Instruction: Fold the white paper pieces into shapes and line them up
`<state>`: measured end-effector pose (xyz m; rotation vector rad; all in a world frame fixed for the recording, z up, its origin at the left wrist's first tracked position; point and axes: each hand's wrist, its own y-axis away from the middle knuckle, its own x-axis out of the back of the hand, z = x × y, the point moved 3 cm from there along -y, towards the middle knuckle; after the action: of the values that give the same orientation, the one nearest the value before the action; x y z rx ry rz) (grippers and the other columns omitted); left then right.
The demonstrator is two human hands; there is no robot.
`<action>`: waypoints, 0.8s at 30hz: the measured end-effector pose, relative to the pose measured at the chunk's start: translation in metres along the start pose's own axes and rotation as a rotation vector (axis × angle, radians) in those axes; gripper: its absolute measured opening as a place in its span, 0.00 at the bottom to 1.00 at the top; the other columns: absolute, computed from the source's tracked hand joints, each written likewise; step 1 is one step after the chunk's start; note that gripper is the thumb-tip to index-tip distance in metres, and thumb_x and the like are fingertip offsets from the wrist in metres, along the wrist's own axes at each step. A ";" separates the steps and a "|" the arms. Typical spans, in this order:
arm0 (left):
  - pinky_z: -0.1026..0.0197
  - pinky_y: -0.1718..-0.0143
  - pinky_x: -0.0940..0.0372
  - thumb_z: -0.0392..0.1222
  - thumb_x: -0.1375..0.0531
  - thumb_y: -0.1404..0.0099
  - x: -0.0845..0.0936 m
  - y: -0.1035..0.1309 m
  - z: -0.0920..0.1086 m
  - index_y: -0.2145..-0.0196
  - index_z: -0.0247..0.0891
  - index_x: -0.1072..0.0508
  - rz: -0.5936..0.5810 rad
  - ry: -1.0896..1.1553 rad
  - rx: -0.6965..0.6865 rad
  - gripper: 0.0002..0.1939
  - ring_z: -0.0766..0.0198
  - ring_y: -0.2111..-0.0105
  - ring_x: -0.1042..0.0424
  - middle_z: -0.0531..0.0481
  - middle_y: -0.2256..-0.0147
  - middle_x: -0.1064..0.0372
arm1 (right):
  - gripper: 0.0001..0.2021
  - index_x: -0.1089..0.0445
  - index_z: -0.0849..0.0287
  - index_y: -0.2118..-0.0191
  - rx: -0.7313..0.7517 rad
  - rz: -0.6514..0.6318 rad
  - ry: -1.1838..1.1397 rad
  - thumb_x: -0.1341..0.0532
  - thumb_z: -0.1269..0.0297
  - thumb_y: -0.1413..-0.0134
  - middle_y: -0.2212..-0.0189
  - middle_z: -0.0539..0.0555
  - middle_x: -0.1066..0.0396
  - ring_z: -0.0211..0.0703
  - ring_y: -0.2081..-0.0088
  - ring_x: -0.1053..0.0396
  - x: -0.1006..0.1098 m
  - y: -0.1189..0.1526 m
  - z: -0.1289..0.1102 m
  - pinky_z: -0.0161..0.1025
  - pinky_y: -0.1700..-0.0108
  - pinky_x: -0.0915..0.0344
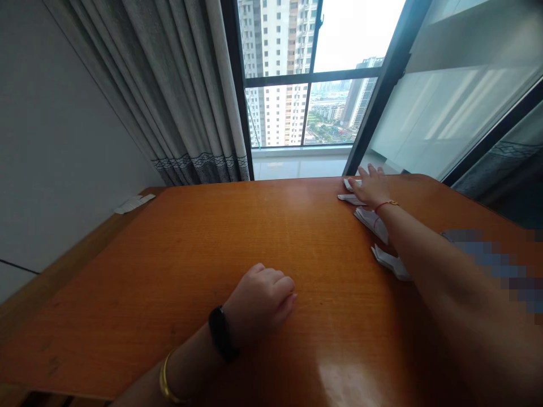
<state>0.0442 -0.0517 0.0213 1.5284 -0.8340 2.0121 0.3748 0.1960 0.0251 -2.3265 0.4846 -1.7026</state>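
Note:
My left hand (263,299), with a black band and a gold bangle on its arm, is curled closed above the middle of the wooden table (237,226); nothing shows in it. Stretched far forward on the right, my right hand (371,185) has its fingers apart over a small white folded paper (351,184) near the back edge. Just in front of that hand lies a second thin white paper (350,199). A thicker folded stack (371,223) and another white bundle (392,263) lie nearer, partly hidden by my right forearm.
White papers (134,204) lie on a ledge at the back left, beside the wall. A grey curtain (186,90) and a window (309,79) stand beyond the table's back edge. A pixelated patch covers part of the table's right side.

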 end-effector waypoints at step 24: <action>0.45 0.39 0.51 0.55 0.41 0.40 -0.005 -0.004 -0.027 0.45 0.38 0.36 0.142 0.110 0.299 0.29 0.45 0.38 0.49 0.38 0.38 0.47 | 0.35 0.44 0.56 0.36 0.316 -0.447 -0.197 0.57 0.39 0.40 0.34 0.59 0.51 0.59 0.34 0.56 0.018 0.118 -0.099 0.56 0.36 0.57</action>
<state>0.0298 -0.0300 0.0115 1.5313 -0.6355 2.3895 0.2694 0.0825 0.0285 -2.4416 -0.3432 -1.5446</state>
